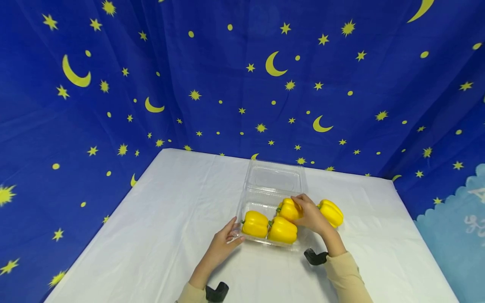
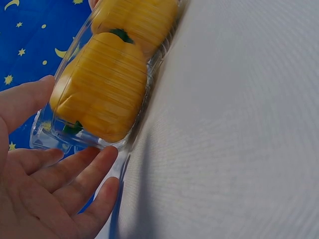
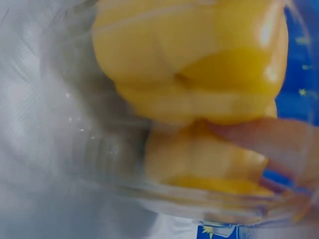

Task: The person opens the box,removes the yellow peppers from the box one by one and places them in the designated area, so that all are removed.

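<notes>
A clear plastic box [image 1: 261, 206] with its lid [image 1: 275, 177] folded back lies on the white table. In its front row sit two yellow peppers, a left one [image 1: 255, 224] and a right one [image 1: 282, 230]. My right hand [image 1: 311, 215] holds a third pepper [image 1: 289, 209] behind the right one, thumb and fingers around it. At the box's left front corner, my left hand [image 1: 224, 243] touches the wall with fingers spread. The left wrist view shows that hand [image 2: 55, 189] beside a pepper [image 2: 102, 87] seen through the plastic.
Another yellow pepper [image 1: 331, 213] lies on the table [image 1: 182, 210] to the right of the box, beside my right forearm. Behind the table hangs a blue curtain [image 1: 212, 54] with yellow moons and stars. A light blue patch [image 1: 462, 223] shows at the right.
</notes>
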A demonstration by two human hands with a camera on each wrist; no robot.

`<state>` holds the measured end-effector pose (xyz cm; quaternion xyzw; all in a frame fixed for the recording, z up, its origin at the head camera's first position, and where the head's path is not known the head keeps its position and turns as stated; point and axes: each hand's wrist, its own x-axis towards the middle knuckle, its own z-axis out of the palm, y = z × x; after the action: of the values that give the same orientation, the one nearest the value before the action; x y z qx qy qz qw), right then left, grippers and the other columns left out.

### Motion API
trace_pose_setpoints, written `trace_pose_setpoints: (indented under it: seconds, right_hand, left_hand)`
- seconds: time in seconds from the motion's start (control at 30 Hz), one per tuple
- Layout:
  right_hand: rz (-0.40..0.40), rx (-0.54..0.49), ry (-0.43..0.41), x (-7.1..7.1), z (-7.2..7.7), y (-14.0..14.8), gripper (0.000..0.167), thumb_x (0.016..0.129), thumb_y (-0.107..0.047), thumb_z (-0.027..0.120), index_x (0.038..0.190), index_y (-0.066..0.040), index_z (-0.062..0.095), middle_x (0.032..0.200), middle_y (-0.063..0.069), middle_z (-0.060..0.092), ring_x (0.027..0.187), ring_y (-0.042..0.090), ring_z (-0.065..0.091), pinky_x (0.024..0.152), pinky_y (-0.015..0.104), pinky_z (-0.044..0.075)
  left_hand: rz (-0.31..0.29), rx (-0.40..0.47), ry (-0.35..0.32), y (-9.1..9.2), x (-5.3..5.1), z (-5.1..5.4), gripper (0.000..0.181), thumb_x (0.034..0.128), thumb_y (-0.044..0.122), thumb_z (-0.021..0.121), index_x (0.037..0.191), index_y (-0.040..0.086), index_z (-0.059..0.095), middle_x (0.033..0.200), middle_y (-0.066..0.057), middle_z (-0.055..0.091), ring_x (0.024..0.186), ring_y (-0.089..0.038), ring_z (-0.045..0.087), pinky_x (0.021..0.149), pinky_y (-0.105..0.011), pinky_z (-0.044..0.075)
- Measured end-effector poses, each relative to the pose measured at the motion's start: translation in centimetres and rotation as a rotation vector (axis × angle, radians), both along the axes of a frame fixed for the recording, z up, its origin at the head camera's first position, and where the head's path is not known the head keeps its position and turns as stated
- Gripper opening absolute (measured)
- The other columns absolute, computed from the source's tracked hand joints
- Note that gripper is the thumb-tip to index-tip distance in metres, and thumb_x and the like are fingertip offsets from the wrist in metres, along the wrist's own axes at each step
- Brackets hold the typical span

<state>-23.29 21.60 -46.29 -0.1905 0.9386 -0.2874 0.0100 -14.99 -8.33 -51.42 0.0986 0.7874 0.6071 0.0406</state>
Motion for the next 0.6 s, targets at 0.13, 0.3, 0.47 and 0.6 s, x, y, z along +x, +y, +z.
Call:
trace_pose_setpoints:
  seconds: [0.13,0.3,0.47,0.6]
  right_hand:
    - [0.006,0.017,-0.007,-0.09,-0.06,-0.15,0.075,0.069,-0.010,0.082,0.133,0.009,0.048,0.118,0.021,0.051,0.106,0.032,0.055,0.098,0.052,0.049]
    - [0.008,0.044,0.010,-0.09,0.00,-0.10,0.075,0.068,-0.013,0.084,0.132,0.007,0.050,0.110,0.016,0.054,0.098,0.027,0.056,0.092,0.048,0.051]
    - [0.003,0.088,0.032,-0.21,0.03,0.13,0.074,0.066,-0.017,0.085,0.129,0.005,0.053,0.110,0.015,0.058,0.098,0.026,0.058,0.091,0.047,0.052]
    - [0.005,0.098,0.042,-0.30,-0.04,0.17,0.073,0.065,-0.017,0.085,0.128,0.005,0.055,0.119,0.019,0.063,0.107,0.034,0.060,0.096,0.050,0.051]
  left_hand:
    - [0.002,-0.002,-0.001,-0.07,0.07,0.07,0.069,0.0904,0.017,0.065,0.145,-0.006,0.030,0.137,-0.026,0.051,0.117,-0.033,0.057,0.099,-0.046,0.048]
    - [0.003,-0.032,0.004,-0.11,0.00,-0.01,0.070,0.0904,0.021,0.065,0.146,-0.005,0.031,0.137,-0.025,0.051,0.117,-0.033,0.057,0.098,-0.044,0.049]
    - [0.000,-0.059,0.009,-0.13,-0.09,-0.17,0.071,0.0908,0.026,0.064,0.146,-0.004,0.031,0.137,-0.024,0.052,0.117,-0.034,0.057,0.099,-0.039,0.050]
    - [0.000,-0.059,0.009,-0.13,-0.12,-0.20,0.071,0.0910,0.027,0.064,0.146,-0.004,0.030,0.137,-0.023,0.053,0.118,-0.034,0.057,0.099,-0.039,0.050]
